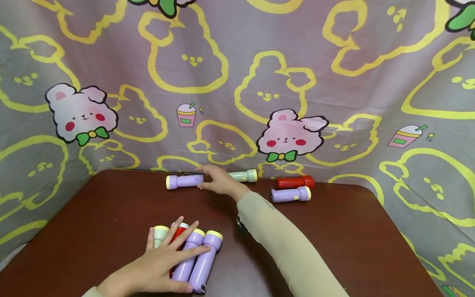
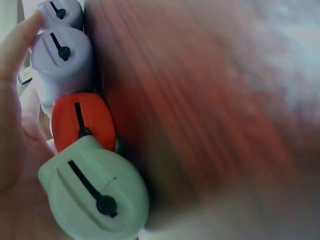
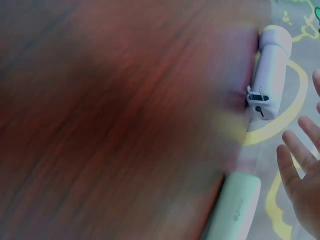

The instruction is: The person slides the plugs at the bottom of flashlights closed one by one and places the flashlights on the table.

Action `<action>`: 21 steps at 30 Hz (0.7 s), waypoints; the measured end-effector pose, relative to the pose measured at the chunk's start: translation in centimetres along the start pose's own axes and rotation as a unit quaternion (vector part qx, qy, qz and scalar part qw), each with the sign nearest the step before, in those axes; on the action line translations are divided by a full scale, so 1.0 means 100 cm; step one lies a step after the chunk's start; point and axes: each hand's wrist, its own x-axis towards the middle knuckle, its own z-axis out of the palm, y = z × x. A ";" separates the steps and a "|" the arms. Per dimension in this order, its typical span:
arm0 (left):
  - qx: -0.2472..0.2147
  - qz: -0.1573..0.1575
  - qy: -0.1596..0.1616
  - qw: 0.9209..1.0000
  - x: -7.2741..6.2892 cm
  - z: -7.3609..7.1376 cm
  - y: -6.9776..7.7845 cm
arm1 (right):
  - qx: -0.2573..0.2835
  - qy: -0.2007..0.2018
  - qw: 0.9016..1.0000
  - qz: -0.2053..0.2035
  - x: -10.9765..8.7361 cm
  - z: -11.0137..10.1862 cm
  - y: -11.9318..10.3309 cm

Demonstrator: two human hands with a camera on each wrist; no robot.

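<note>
My left hand [image 1: 157, 264] lies with spread fingers across a row of flashlights near the table's front: a light green one [image 1: 161, 234], a red one [image 1: 181, 229] and two purple ones, the outer [image 1: 204, 262] at the right. In the left wrist view, the tail ends of the green [image 2: 100, 192], red [image 2: 82, 120] and purple flashlights stand side by side. My right hand [image 1: 221, 181] reaches to the back with extended fingers beside another purple flashlight [image 1: 184, 181]. The right wrist view shows this hand [image 3: 306, 192] apart from the purple flashlight [image 3: 272, 75].
Behind my right hand lies a light green flashlight [image 1: 243, 176]. Farther right, a red flashlight [image 1: 293, 182] and a purple one [image 1: 289, 195] lie close together. A grey patterned cloth [image 1: 222, 103] hangs at the back of the brown table [image 1: 334, 231].
</note>
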 end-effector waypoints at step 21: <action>0.007 0.001 -0.010 1.000 0.001 -0.003 -0.002 | -0.001 -0.006 1.000 0.022 0.017 0.024 0.019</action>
